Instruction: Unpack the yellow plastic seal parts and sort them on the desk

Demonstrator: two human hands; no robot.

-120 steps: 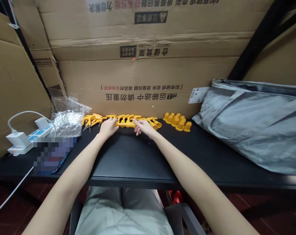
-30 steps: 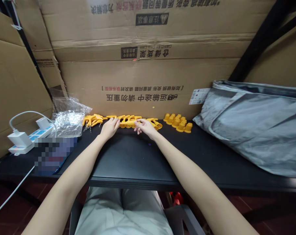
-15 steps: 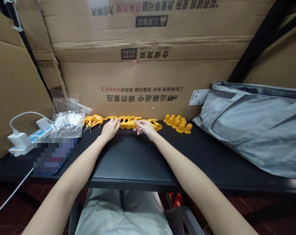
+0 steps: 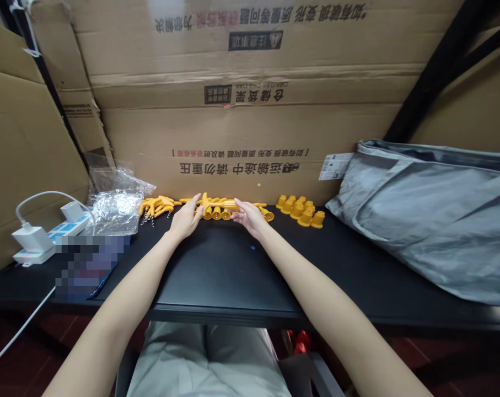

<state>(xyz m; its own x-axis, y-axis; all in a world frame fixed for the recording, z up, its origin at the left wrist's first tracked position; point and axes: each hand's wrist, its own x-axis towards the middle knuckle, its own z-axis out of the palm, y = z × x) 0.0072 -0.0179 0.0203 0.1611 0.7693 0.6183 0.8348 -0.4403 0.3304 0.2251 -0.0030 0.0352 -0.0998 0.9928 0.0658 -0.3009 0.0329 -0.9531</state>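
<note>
My right hand (image 4: 248, 216) grips a yellow plastic corkscrew (image 4: 230, 204) by its round body, with its T-shaped handle pointing left. Beside that handle is my left hand (image 4: 185, 219), thumb and forefinger apart; whether it touches the handle I cannot tell. Behind and below the held piece lies a row of similar yellow corkscrews (image 4: 216, 214), their round ends facing me, partly hidden by my hands. Left of my left hand, loose yellow handles (image 4: 157, 206) with metal spirals lie in a pile.
Several yellow cup-shaped pieces (image 4: 298, 209) stand at right, near a grey fabric bag (image 4: 423, 215). Clear plastic wrap (image 4: 117, 207), a power strip (image 4: 65, 227) with chargers and a blurred packet (image 4: 95, 264) are at left. Cardboard (image 4: 250, 124) walls the black table (image 4: 233, 275).
My right hand now has one corkscrew lifted in front of the row, its handle turned to the left. My left thumb and forefinger have spread apart.
</note>
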